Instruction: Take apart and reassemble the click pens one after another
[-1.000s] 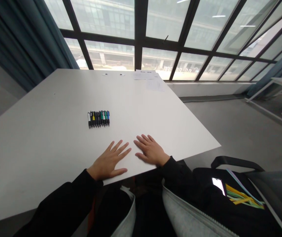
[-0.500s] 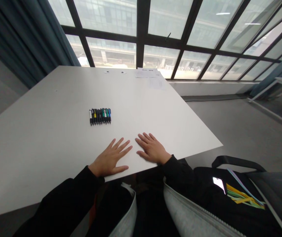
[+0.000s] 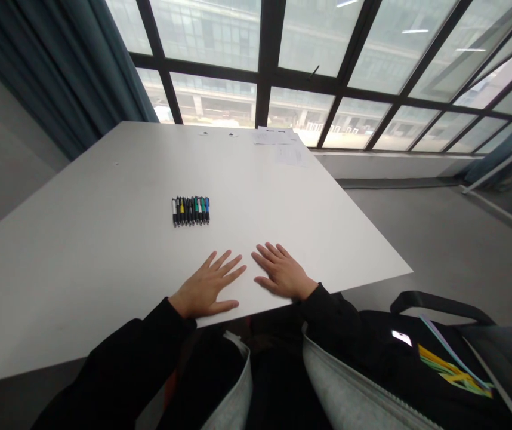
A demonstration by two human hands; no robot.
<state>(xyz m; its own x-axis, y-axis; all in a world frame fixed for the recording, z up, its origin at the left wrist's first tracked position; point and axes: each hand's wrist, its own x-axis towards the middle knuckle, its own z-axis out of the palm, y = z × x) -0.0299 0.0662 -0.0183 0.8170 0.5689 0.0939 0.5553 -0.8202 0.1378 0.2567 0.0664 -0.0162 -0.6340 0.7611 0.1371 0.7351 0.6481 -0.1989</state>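
Observation:
My left hand (image 3: pixel 206 288) lies flat on the white table (image 3: pixel 104 239) near its front edge, fingers spread, holding nothing. My right hand (image 3: pixel 280 272) rests flat beside it, a small gap between them, also with nothing in it. A tidy row of several pens (image 3: pixel 190 210) with yellow, green, blue and black bodies lies on the table beyond my left hand, well apart from both hands.
Sheets of paper (image 3: pixel 278 138) lie at the table's far right corner by the large window. A black chair (image 3: pixel 435 334) at my right holds a phone (image 3: pixel 401 338) and coloured folders (image 3: pixel 455 364). Blue curtains (image 3: pixel 59 77) hang at the left.
Both hands stay flat in the same place on the table. Only the camera has shifted a little, so everything sits slightly further right in view.

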